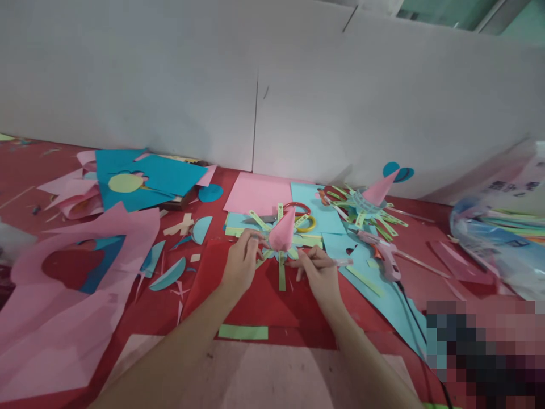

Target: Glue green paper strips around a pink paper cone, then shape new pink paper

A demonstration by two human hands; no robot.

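A small paper craft stands in the middle, with a pink paper cone (281, 232) on a pale blue flower-like base (272, 257). Green paper strips (281, 272) with small markings stick out around it. My left hand (242, 260) is closed at the left edge of the base, its fingertips partly hidden. Gripped in my right hand (317, 274) is a slim, pale pen (334, 263), its tip end close to the front green strip. Behind the cone lie scissors (304, 225) with red and yellow handles. Under the craft is a red sheet (251, 301).
A second cone craft (378, 190) stands back right, near a pink glue gun (383, 253) with a black cord. Blue paper (149, 179) and cut pink sheets (76, 341) lie left. A plastic bag (506, 227) is far right; a white wall (170, 74) rises behind.
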